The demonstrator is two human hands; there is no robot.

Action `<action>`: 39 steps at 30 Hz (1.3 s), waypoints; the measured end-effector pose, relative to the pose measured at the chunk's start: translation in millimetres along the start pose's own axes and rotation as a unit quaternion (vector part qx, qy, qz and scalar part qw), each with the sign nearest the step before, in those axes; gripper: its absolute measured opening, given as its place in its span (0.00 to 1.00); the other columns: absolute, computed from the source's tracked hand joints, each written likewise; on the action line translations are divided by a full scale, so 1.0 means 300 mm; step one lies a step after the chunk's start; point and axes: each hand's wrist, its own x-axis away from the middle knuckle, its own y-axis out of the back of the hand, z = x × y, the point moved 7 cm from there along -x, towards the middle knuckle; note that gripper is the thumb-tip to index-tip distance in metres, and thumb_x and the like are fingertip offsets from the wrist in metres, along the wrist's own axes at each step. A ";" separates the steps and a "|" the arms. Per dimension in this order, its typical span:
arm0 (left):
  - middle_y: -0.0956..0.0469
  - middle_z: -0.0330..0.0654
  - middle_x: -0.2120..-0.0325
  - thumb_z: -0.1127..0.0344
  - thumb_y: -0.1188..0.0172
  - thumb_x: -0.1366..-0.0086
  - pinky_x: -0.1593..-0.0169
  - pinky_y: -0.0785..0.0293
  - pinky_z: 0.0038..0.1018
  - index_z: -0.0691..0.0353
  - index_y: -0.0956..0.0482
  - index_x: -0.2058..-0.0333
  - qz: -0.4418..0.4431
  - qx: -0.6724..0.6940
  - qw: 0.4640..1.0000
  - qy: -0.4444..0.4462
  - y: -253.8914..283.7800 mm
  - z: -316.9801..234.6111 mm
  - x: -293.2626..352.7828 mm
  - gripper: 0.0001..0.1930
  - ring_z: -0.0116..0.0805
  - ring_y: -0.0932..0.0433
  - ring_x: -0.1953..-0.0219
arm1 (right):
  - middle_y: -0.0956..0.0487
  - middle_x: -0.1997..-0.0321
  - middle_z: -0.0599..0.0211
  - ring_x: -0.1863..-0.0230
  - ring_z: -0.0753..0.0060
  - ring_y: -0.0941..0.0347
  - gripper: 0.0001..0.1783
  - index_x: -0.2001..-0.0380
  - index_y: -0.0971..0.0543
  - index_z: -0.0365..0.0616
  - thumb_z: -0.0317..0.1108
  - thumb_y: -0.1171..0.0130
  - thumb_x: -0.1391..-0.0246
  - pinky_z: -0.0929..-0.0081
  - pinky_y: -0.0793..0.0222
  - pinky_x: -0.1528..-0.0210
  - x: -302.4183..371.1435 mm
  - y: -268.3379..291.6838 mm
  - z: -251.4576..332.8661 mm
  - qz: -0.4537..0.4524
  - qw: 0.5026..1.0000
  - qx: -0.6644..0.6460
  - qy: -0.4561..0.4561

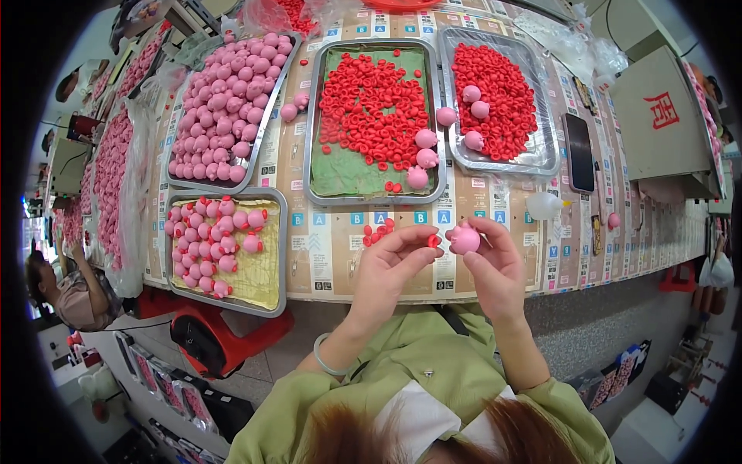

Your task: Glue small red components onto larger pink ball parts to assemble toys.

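Near the table's front edge, my left hand (398,267) pinches a small red ring-like piece (433,241) between thumb and fingertips. Just to its right, my right hand (501,271) grips a round pink pig-like figure (464,239) with small nubs. The two parts are close together but look apart. Several loose red pieces (377,232) lie on the table beyond my left hand. At the near left, a tray (282,255) with a yellowish lining bears pink figures (205,240) that have red pieces on them.
Beyond my hands, a green-lined tray (442,174) and a plastic-covered tray (550,147) hold red pieces and a few pink figures. A tray of pink figures (224,100) stands far left. To the right are a white squeeze bottle (543,206), a phone (579,152) and a cardboard box (661,124).
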 end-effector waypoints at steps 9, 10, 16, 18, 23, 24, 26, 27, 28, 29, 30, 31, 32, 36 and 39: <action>0.27 0.43 0.67 0.79 0.48 0.47 0.59 0.32 0.20 0.70 0.30 0.62 -0.016 -0.088 0.995 -0.042 -0.020 -0.027 0.019 0.12 0.27 0.27 0.64 | 0.36 0.54 0.58 0.53 0.68 0.37 0.22 0.58 0.33 0.34 0.14 0.48 0.61 0.75 0.39 0.51 0.019 -0.038 0.058 0.037 0.959 0.245 0.137; 0.26 0.43 0.67 0.79 0.48 0.47 0.59 0.31 0.19 0.70 0.30 0.62 -0.014 -0.095 0.994 -0.050 -0.020 -0.030 0.020 0.11 0.27 0.27 0.65 | 0.36 0.54 0.58 0.53 0.68 0.37 0.22 0.58 0.33 0.34 0.14 0.48 0.61 0.75 0.39 0.51 0.019 -0.033 0.055 0.037 0.959 0.245 0.136; 0.26 0.43 0.68 0.79 0.47 0.48 0.61 0.31 0.18 0.70 0.29 0.63 -0.002 -0.102 0.994 -0.046 -0.029 -0.034 0.022 0.11 0.25 0.27 0.66 | 0.36 0.55 0.57 0.52 0.65 0.37 0.22 0.59 0.33 0.36 0.13 0.47 0.63 0.74 0.37 0.53 0.035 -0.046 0.062 0.047 0.957 0.232 0.169; 0.26 0.43 0.69 0.79 0.46 0.48 0.62 0.30 0.18 0.70 0.29 0.63 0.000 -0.093 0.995 -0.043 -0.032 -0.032 0.022 0.11 0.25 0.27 0.67 | 0.35 0.56 0.57 0.52 0.64 0.36 0.22 0.61 0.33 0.37 0.13 0.46 0.64 0.74 0.37 0.52 0.042 -0.050 0.073 0.044 0.948 0.244 0.197; 0.26 0.41 0.70 0.79 0.44 0.50 0.66 0.32 0.17 0.68 0.26 0.67 -0.003 -0.135 0.989 -0.059 -0.032 -0.050 0.024 0.10 0.24 0.28 0.69 | 0.34 0.56 0.57 0.53 0.64 0.36 0.23 0.61 0.33 0.37 0.13 0.44 0.65 0.74 0.37 0.54 0.053 -0.045 0.079 0.045 0.919 0.307 0.242; 0.26 0.41 0.70 0.79 0.44 0.50 0.66 0.32 0.17 0.68 0.26 0.67 -0.002 -0.135 0.989 -0.058 -0.026 -0.052 0.022 0.10 0.24 0.28 0.69 | 0.34 0.56 0.56 0.54 0.64 0.35 0.23 0.61 0.33 0.37 0.13 0.44 0.65 0.74 0.37 0.54 0.051 -0.043 0.073 0.054 0.923 0.303 0.229; 0.26 0.40 0.72 0.80 0.44 0.51 0.69 0.33 0.17 0.68 0.25 0.67 0.040 -0.282 0.946 -0.157 -0.051 -0.094 0.030 0.10 0.24 0.28 0.72 | 0.33 0.57 0.55 0.55 0.64 0.34 0.22 0.62 0.32 0.37 0.14 0.43 0.65 0.73 0.35 0.55 0.052 -0.049 0.084 0.032 0.950 0.249 0.185; 0.26 0.40 0.72 0.80 0.44 0.51 0.69 0.33 0.17 0.68 0.25 0.67 0.040 -0.281 0.946 -0.157 -0.054 -0.088 0.030 0.10 0.24 0.28 0.72 | 0.32 0.58 0.54 0.57 0.63 0.32 0.20 0.63 0.31 0.37 0.15 0.43 0.65 0.73 0.34 0.57 0.049 -0.040 0.076 0.010 0.971 0.193 0.140; 0.27 0.41 0.69 0.79 0.43 0.52 0.68 0.33 0.19 0.67 0.25 0.67 0.039 -0.338 0.912 -0.227 -0.077 -0.108 0.046 0.11 0.25 0.29 0.70 | 0.32 0.58 0.54 0.57 0.63 0.32 0.20 0.63 0.31 0.37 0.15 0.43 0.65 0.73 0.34 0.57 0.048 -0.039 0.072 0.008 0.971 0.193 0.140; 0.27 0.42 0.67 0.78 0.42 0.52 0.67 0.33 0.20 0.67 0.25 0.66 0.038 -0.391 0.870 -0.296 -0.099 -0.128 0.065 0.11 0.25 0.29 0.68 | 0.32 0.57 0.53 0.56 0.63 0.33 0.20 0.63 0.32 0.37 0.14 0.44 0.65 0.73 0.34 0.56 0.048 -0.038 0.071 0.015 0.973 0.165 0.159; 0.27 0.42 0.67 0.78 0.42 0.52 0.67 0.33 0.20 0.67 0.25 0.66 0.040 -0.391 0.871 -0.296 -0.101 -0.131 0.065 0.11 0.25 0.29 0.68 | 0.32 0.57 0.52 0.55 0.62 0.34 0.20 0.63 0.33 0.37 0.14 0.44 0.64 0.73 0.35 0.55 0.049 -0.038 0.076 0.022 0.974 0.137 0.178; 0.29 0.42 0.63 0.77 0.42 0.52 0.64 0.33 0.22 0.67 0.27 0.63 0.059 -0.371 0.894 -0.245 -0.096 -0.112 0.054 0.15 0.27 0.30 0.64 | 0.32 0.57 0.52 0.55 0.62 0.34 0.20 0.63 0.33 0.37 0.14 0.44 0.64 0.73 0.35 0.55 0.049 -0.035 0.076 0.021 0.974 0.138 0.178; 0.31 0.42 0.60 0.76 0.41 0.52 0.60 0.33 0.24 0.68 0.29 0.60 0.077 -0.350 0.913 -0.194 -0.095 -0.092 0.044 0.18 0.28 0.31 0.61 | 0.32 0.57 0.53 0.54 0.61 0.34 0.21 0.63 0.33 0.38 0.14 0.44 0.65 0.72 0.35 0.55 0.055 -0.036 0.089 0.025 0.965 0.157 0.211; 0.31 0.43 0.60 0.75 0.43 0.50 0.53 0.36 0.24 0.69 0.33 0.55 0.089 0.080 0.990 0.073 -0.131 0.000 0.029 0.21 0.26 0.34 0.55 | 0.30 0.59 0.56 0.54 0.58 0.34 0.21 0.65 0.33 0.40 0.16 0.42 0.67 0.69 0.36 0.55 0.072 -0.052 0.141 0.033 0.887 0.319 0.331; 0.33 0.43 0.58 0.74 0.44 0.49 0.52 0.35 0.24 0.71 0.39 0.51 0.154 0.204 0.951 0.174 -0.164 0.049 0.066 0.25 0.28 0.33 0.57 | 0.29 0.61 0.58 0.55 0.56 0.34 0.20 0.67 0.32 0.41 0.18 0.40 0.68 0.67 0.35 0.56 0.082 -0.076 0.160 0.032 0.862 0.366 0.349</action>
